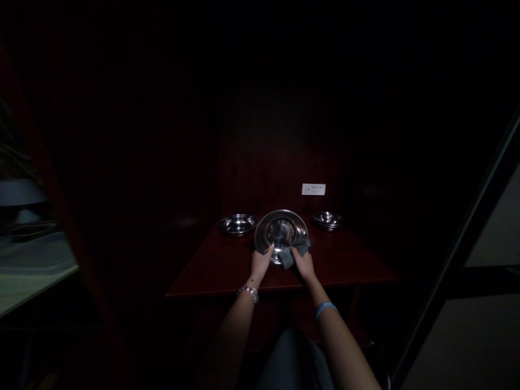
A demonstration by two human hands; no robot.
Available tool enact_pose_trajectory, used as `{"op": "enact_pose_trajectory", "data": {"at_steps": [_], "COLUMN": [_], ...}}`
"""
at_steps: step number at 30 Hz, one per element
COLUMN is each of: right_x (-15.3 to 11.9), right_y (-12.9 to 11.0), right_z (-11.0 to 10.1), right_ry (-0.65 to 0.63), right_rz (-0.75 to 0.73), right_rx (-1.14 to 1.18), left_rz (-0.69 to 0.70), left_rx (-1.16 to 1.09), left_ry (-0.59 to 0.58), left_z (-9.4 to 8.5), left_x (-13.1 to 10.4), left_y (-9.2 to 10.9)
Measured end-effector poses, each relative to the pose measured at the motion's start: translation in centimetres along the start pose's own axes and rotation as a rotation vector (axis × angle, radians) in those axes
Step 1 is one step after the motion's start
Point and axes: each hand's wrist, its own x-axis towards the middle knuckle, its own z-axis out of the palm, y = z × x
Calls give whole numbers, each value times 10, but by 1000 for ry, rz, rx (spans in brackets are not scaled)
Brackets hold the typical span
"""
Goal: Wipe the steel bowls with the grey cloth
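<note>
A shiny round metal dish (281, 230) is tilted up toward me above the table. My left hand (260, 264) grips its lower left rim, thumb on the inner face and the other fingers hidden behind. At the lower right rim, my right hand (303, 263) is closed on a grey cloth (287, 258), which lies folded against the dish's inner side. Whether the right fingers also hold the rim underneath cannot be seen. Another metal dish (239, 224) sits on the table to the left, and a smaller metal dish or stack (328, 220) to the right.
The dark red table (211, 271) has its front edge close to me, with dark red walls around it. On the back wall is a white socket panel (313, 189). A pale surface (36, 271) with a flat translucent item stands at the far left. Much is in deep shadow.
</note>
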Motion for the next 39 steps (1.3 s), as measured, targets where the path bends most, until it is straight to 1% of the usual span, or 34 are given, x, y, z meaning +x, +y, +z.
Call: {"op": "enact_pose_trajectory", "data": {"at_steps": [7,18,32,36,39], "right_x": [3,2,2,3,3], "right_y": [4,4,4,3,3], "right_z": [1,0,1,1,1], "right_ry": [4,3,8,3,6], "right_rz": [28,2,8,19,22], "right_rx": [-1,0,-5,-3,5], "left_rz": [-30,-7,-25,3,-10], "left_rx": [-6,3,65,20,-31], "left_ry": [-26,17,15,1,1], "left_z": [-1,-1,-1,-1,-1], "left_x": [0,-1,2,1,0], "left_y": [0,-2,-4,-1,3]}}
